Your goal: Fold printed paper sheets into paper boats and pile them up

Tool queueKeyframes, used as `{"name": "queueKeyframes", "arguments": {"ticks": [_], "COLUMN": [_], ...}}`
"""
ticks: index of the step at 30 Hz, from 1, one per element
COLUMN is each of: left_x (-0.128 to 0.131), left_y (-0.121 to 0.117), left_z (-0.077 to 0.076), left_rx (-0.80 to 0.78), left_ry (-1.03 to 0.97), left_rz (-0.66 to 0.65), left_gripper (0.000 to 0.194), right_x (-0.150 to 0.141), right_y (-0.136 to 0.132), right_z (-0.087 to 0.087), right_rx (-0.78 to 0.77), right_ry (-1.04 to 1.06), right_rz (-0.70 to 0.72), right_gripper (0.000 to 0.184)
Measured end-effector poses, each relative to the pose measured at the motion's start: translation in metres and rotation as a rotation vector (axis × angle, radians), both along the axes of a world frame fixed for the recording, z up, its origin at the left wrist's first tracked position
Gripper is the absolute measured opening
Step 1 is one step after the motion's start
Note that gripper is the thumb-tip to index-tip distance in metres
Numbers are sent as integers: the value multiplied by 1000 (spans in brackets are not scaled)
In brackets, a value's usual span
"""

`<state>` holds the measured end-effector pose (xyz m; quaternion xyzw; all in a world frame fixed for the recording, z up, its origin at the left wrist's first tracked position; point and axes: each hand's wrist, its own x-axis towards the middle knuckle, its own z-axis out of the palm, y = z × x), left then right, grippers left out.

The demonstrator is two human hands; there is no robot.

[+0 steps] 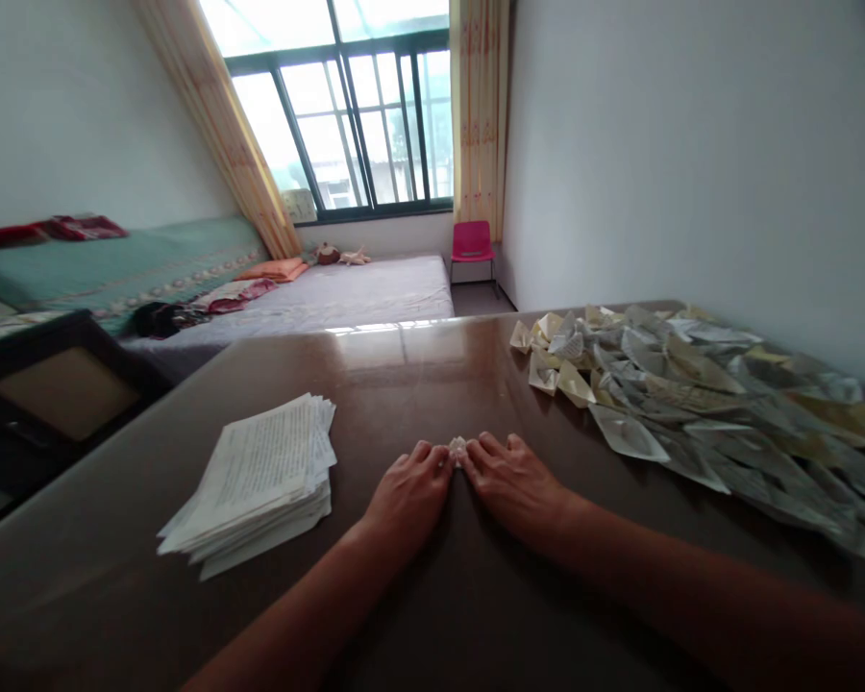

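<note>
Between my two hands, at the middle of the brown table (pixel 432 375), is a small piece of folded white paper (pixel 458 452). My left hand (pixel 412 488) closes on its left side, fingers curled and pressed together. From the right, my right hand (pixel 511 479) grips the other side with its fingertips. Most of the paper is hidden by the fingers, so its exact folded shape cannot be made out. Both hands rest low on the tabletop.
On the left lies a stack of printed paper sheets (pixel 259 471). A large heap of folded paper boats (pixel 684 384) spreads along the right side by the wall. Beyond the table are a bed (pixel 375 284), a pink chair (pixel 471 242) and a window (pixel 364 125).
</note>
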<state>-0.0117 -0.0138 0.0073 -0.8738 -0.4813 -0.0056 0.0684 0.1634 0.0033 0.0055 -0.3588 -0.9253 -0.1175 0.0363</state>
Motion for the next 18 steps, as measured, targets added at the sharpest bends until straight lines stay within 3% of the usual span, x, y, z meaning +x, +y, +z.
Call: {"name": "queueKeyframes", "arguments": {"ticks": [9, 14, 18], "left_x": [2, 2, -2], "left_y": [-13, -12, -6], "left_z": [6, 4, 6], "left_rx": [27, 22, -22], "left_ry": [185, 194, 64], "left_rz": [111, 119, 138], "left_gripper": [36, 39, 30], "right_x": [0, -5, -2], "right_y": [-15, -21, -9], "right_z": [8, 8, 12], "right_rx": [-107, -83, -107], "right_ry": [-183, -237, -126], "right_rz": [-174, -161, -119], "right_gripper": [30, 26, 21]}}
